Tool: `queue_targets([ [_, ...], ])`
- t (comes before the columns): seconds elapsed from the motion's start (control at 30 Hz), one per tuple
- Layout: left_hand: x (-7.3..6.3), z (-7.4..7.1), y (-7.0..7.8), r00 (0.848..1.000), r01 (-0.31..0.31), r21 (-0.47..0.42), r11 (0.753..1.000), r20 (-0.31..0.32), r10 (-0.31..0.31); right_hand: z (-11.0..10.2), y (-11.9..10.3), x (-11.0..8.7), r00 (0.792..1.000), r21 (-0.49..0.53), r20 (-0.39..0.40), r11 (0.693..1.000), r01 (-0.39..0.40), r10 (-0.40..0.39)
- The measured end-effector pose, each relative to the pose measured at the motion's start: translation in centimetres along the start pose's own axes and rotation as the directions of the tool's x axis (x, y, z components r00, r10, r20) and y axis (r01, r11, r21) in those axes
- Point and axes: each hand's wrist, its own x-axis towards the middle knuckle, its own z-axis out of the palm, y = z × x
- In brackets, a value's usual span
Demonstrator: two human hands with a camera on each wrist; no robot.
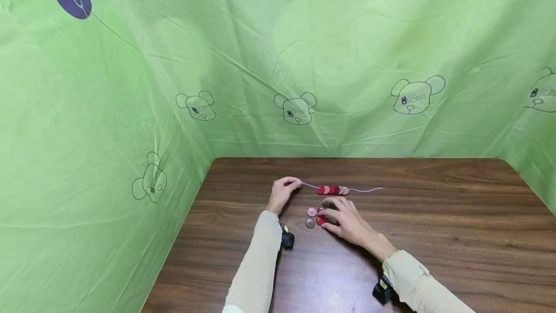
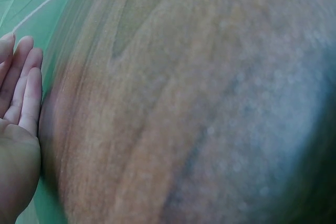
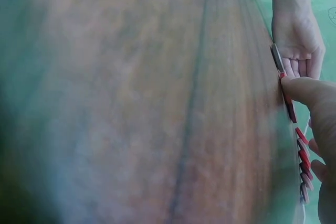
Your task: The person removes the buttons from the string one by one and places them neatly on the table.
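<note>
Nearest to the person, the two light sleeves, left (image 1: 254,264) and right (image 1: 421,281), come forward over the brown wooden bench (image 1: 460,216), and each wrist carries a small black device, left (image 1: 286,238) and right (image 1: 382,291). The right hand (image 1: 349,223) is spread low above the bench, with its fingers bent and the thumb apart from the other fingers. It touches a red button (image 1: 320,220) of the loose group; whether the fingers pinch this button, one cannot tell. Just to the left of the right fingertips there lie a grey button (image 1: 310,223) and, a little farther, a pink button (image 1: 312,212). A purple button (image 1: 320,209) is partly hidden under the right fingers.

The left hand (image 1: 282,194) is a little farther forward, apart from the right one. Its thumb and index finger pinch a thin pale string (image 1: 366,190), which runs straight from them to the right. The string carries a row of threaded buttons (image 1: 333,190), red, pink and dark red, leaning one on another, just beyond the right fingers. Its free end lies on the bench, farther to the right. Behind both hands and the bench hangs a green cloth (image 1: 347,62) with drawn bear heads.
</note>
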Motion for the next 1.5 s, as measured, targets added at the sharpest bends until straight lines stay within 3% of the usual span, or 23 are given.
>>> queue_targets([
  [0.13,0.1,0.0,0.0,1.000,0.001,0.007,1.000,0.004,-0.001,-0.3,0.2,0.2,1.000,0.009,-0.026,1.000,-0.012,0.013],
  [0.53,0.2,-0.1,0.0,1.000,-0.013,0.008,1.000,-0.003,0.013,-2.0,2.0,1.0,0.985,0.051,-0.066,0.987,-0.155,0.158],
  [0.87,0.1,0.0,0.1,1.000,0.003,0.018,1.000,-0.004,-0.003,-2.2,4.0,0.9,0.949,0.029,-0.092,0.954,-0.299,0.300],
  [1.17,-0.1,0.1,0.2,1.000,0.008,0.034,0.999,-0.002,-0.008,-2.1,5.3,0.3,0.911,-0.024,-0.058,0.912,-0.409,0.407],
  [1.5,-0.1,0.1,0.2,1.000,0.014,0.022,1.000,-0.006,-0.014,-2.1,5.9,0.4,0.887,-0.035,-0.061,0.887,-0.460,0.458],
])
